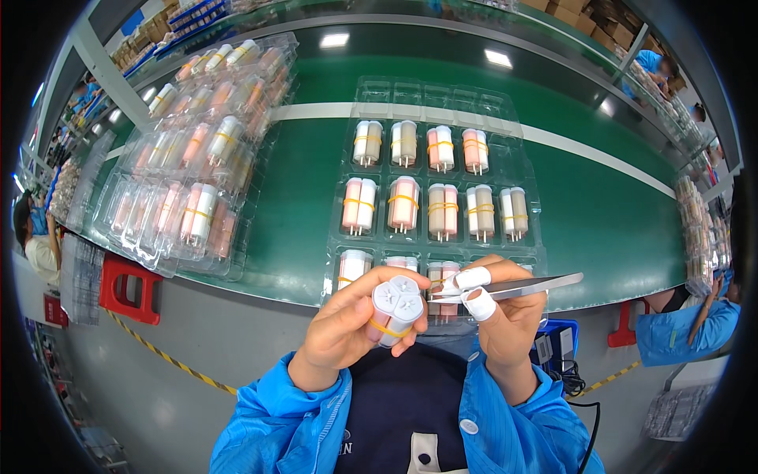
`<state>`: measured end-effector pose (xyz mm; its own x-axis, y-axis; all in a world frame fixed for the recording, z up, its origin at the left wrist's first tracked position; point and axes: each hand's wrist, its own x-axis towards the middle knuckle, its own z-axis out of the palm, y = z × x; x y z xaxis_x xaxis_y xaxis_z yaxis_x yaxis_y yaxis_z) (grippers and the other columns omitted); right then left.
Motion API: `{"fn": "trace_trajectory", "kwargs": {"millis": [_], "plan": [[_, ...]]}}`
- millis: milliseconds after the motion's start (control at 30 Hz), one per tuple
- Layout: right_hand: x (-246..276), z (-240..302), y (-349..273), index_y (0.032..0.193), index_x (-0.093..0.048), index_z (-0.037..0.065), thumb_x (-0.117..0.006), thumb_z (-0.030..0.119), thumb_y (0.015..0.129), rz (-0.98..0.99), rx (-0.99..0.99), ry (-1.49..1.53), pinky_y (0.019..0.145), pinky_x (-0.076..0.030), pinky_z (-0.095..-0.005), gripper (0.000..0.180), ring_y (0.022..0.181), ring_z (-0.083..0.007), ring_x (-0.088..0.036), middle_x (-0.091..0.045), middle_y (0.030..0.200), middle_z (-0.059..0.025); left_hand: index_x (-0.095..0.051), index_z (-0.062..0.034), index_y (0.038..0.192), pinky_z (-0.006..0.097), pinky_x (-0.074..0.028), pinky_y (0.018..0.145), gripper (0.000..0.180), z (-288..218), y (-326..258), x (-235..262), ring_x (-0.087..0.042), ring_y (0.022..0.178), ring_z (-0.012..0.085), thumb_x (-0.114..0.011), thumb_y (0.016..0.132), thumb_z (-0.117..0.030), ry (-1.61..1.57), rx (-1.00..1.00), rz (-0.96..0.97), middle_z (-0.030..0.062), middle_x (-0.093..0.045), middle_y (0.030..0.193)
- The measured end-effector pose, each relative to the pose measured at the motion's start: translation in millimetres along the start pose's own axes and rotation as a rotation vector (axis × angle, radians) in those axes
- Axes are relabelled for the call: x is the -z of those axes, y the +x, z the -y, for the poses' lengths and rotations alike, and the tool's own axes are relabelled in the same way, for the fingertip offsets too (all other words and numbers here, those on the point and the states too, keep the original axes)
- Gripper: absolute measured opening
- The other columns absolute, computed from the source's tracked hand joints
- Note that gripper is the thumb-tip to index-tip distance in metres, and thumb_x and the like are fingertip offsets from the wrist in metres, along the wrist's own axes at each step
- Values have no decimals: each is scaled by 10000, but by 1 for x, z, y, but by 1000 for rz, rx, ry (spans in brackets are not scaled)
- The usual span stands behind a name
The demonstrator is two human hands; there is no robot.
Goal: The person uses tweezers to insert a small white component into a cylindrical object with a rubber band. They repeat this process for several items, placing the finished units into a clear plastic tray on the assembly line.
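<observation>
Gripping a bundle of white-capped plastic tubes bound with a yellow rubber band (397,306), the left hand (355,324) has its fingers curled shut around the tubes and holds them up off the green worktop (616,213), just past its near edge, caps turned toward the camera. The right hand (505,312), with white tape wrapped around two fingertips (474,278), pinches a pair of slim metal tweezers (513,288) closed between thumb and fingers; the tweezer points rest against the cap of the nearer tube.

Behind both hands, at the near edge of the worktop, lies a clear plastic blister tray (525,170) whose pockets hold pairs of pink, beige and white tubes, each pair banded in yellow; its far row of pockets holds nothing. Toward the left edge of the worktop sits a stack of similar filled clear trays (197,158), partly overhanging the near edge. Blue sleeves (276,419) cover both forearms. Another person in blue (687,328) stands near the worktop's right end.
</observation>
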<state>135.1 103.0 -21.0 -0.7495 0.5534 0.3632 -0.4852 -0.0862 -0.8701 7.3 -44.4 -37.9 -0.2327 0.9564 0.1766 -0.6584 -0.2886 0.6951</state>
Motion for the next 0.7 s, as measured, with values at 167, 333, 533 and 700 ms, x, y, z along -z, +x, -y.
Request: {"fn": "trace_trajectory", "kwargs": {"millis": [167, 333, 533, 700], "plan": [[0, -1, -1, 971, -627, -64, -630, -62, 800, -5, -24, 17, 756, -493, -284, 171, 862, -182, -617, -627, 928, -156, -386, 59, 1306, 295, -471, 647, 593, 0, -1, -2, -584, 791, 188, -461, 944, -404, 46, 2, -28, 182, -595, 988], [-1, -2, 0, 971, -627, -62, -635, -63, 799, -3, -11, 22, 753, -499, -288, 172, 860, -183, -620, -629, 929, -153, -393, 47, 1302, 307, -473, 664, 580, 0, -1, -3, -581, 833, 191, -483, 942, -398, 82, 7, -41, 180, -581, 1030], [0, -3, 0, 969, -625, -61, -636, -59, 802, 2, -3, 3, 751, -500, -287, 168, 861, -185, -624, -631, 930, -154, -405, 35, 1283, 315, -488, 679, 540, 3, 1, -5, -581, 850, 189, -521, 938, -364, 77, -16, -45, 167, -567, 1055], [0, -4, -1, 968, -625, -59, -632, -57, 806, -10, -27, 22, 753, -500, -287, 162, 864, -186, -624, -630, 929, -156, -403, 30, 1253, 308, -503, 633, 536, 3, 1, -7, -595, 827, 191, -569, 913, -349, 109, -31, -84, 163, -574, 1014]]}}
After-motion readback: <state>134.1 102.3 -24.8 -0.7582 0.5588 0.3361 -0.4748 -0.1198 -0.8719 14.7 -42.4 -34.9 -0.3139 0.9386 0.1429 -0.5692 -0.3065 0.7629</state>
